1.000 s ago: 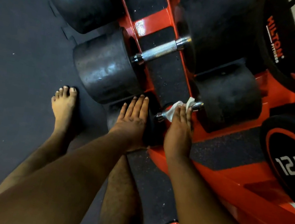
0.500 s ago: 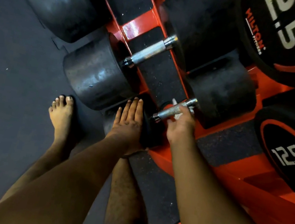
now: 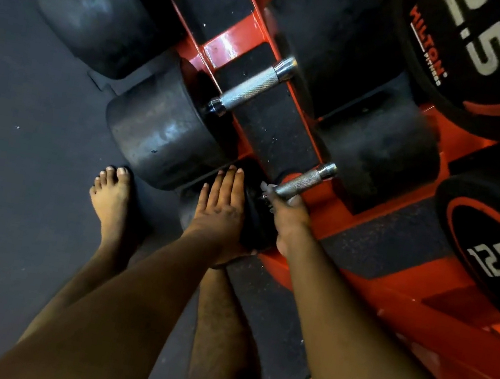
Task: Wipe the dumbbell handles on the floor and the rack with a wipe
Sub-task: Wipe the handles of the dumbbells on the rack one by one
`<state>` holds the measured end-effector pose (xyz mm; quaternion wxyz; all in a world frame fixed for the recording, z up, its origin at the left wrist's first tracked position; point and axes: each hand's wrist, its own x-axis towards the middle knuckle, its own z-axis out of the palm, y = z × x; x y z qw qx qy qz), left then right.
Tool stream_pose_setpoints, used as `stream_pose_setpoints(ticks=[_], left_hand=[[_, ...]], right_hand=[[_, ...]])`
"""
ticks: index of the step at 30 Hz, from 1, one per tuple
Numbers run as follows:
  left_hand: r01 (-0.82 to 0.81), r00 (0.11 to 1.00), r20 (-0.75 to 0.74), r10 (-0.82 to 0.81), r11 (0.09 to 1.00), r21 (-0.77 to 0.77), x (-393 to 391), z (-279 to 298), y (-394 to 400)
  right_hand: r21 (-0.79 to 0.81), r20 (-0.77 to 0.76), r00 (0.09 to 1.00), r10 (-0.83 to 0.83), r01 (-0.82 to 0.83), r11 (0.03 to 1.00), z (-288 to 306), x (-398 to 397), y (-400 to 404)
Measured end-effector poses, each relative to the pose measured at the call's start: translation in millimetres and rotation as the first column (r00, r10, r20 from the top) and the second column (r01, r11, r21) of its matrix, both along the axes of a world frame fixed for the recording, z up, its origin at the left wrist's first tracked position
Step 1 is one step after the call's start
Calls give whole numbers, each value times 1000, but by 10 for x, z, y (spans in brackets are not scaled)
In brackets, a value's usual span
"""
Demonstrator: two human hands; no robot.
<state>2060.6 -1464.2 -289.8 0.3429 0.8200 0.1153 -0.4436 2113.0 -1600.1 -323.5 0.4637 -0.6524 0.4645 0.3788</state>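
A dark rubber floor (image 3: 17, 150) is lying under an orange rack (image 3: 389, 298) with black padded strips, in what is looking like a gym. 3 knurled steel handles are showing on the rack's lowest row, and 2 round dumbbell ends marked 12.5 (image 3: 495, 260) are sitting further right. 1 bare foot (image 3: 112, 196) is standing on the floor beside a black weight head.

The left hand (image 3: 222, 211) is resting flat, fingers straight and together, on the near black head of the nearest dumbbell (image 3: 253, 219). The right hand (image 3: 286, 218) is curling around the near end of that dumbbell's handle (image 3: 306, 179), with a scrap of white wipe (image 3: 267, 188) peeking out at the fingertips, pressed against the bar.
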Motion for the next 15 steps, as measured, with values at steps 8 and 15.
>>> stream_pose_setpoints(ticks=[8,15], left_hand=[[6,1000,-4,-6,1000,-5,-11,-18,-10],[-5,1000,6,5,1000,-4,-7,-18,5]], right_hand=[[-419,157,617,771,-666,618,447,44,-159],[-727,-89,38,995,-686,-39,271,212,-290]])
